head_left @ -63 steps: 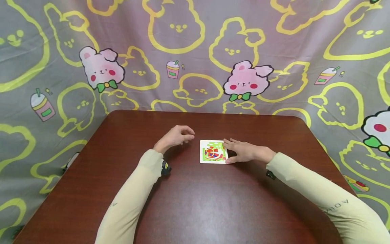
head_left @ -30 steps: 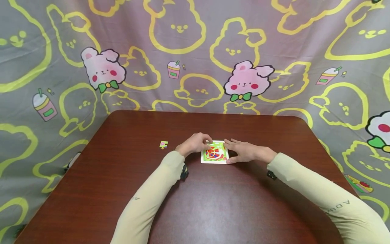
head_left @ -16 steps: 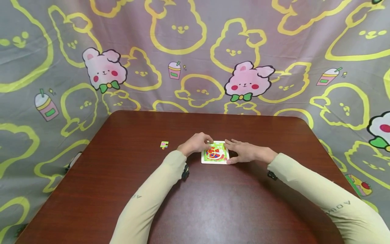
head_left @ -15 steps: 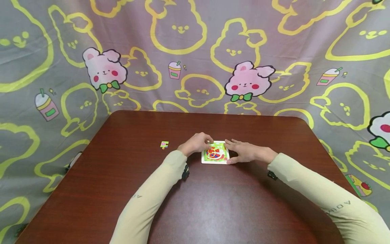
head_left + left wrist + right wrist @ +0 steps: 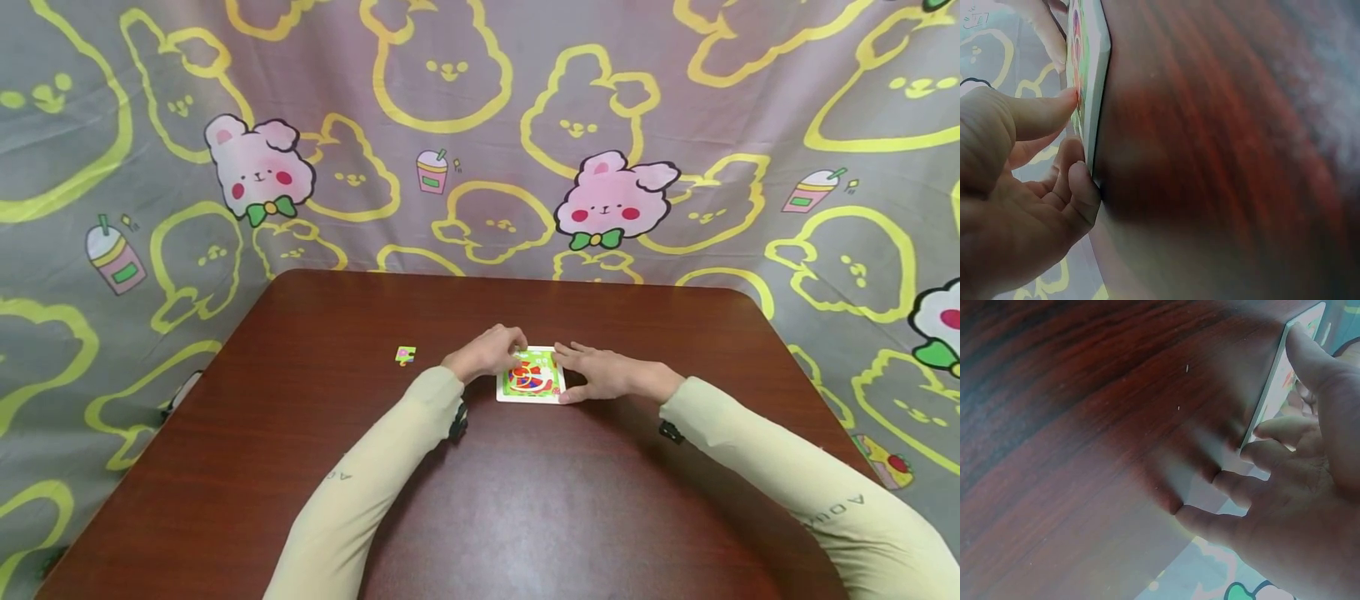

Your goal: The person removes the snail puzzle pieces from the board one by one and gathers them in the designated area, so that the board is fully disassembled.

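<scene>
A small square jigsaw puzzle [image 5: 531,385], with a white border and a green, red and blue picture, lies flat on the table. My left hand [image 5: 491,350] grips it at the left side: the thumb [image 5: 1047,115] tip is on the picture and the curled fingers come against the edge. My right hand [image 5: 600,372] steadies the right side with fairly straight fingers; its thumb [image 5: 1307,356] rests on the border, while other fingertips touch the tabletop. One loose jigsaw piece [image 5: 406,355], green with pink, lies left of my left hand. The picture's upper left is partly hidden by that hand.
The dark red-brown wooden table [image 5: 480,500] has rounded far corners. Behind it and at both sides hangs a grey curtain [image 5: 465,83] with cartoon bunnies and drink cups. A small camera [image 5: 457,421] sits at my left wrist.
Since the oldest frame my left hand has moved right onto the puzzle, and the loose piece has come into sight on the left. My right hand stays put; little differs over the last second.
</scene>
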Tool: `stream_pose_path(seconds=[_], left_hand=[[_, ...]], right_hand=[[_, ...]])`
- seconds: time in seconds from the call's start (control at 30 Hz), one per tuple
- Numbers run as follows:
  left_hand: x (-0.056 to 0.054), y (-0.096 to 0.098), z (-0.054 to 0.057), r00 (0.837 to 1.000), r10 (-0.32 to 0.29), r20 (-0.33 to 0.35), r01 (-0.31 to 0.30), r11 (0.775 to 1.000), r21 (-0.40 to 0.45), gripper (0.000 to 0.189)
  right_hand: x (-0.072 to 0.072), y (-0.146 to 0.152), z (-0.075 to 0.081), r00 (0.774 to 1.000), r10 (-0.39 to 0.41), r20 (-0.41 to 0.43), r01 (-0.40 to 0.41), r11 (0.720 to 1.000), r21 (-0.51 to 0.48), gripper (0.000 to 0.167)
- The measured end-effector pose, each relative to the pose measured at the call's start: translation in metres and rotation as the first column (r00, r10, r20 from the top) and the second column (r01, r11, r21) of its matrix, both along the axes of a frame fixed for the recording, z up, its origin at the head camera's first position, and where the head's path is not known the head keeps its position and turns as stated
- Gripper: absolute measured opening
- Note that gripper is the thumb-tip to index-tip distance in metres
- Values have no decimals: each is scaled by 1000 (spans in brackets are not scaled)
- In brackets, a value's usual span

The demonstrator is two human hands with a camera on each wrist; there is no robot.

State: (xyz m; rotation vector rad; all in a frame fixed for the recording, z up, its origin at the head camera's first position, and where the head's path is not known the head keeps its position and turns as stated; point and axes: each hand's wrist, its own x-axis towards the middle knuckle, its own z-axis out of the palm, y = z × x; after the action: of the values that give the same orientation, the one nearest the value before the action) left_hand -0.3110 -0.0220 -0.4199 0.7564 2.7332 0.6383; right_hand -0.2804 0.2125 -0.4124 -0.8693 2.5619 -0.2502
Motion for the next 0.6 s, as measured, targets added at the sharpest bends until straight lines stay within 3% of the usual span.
stream_pose_path(seconds=[0.6], left_hand=[[2,5,-4,999,14,-43,-14,1000,1,29]], right_hand=[[0,-2,2,1000,0,14,0,1000,14,91]])
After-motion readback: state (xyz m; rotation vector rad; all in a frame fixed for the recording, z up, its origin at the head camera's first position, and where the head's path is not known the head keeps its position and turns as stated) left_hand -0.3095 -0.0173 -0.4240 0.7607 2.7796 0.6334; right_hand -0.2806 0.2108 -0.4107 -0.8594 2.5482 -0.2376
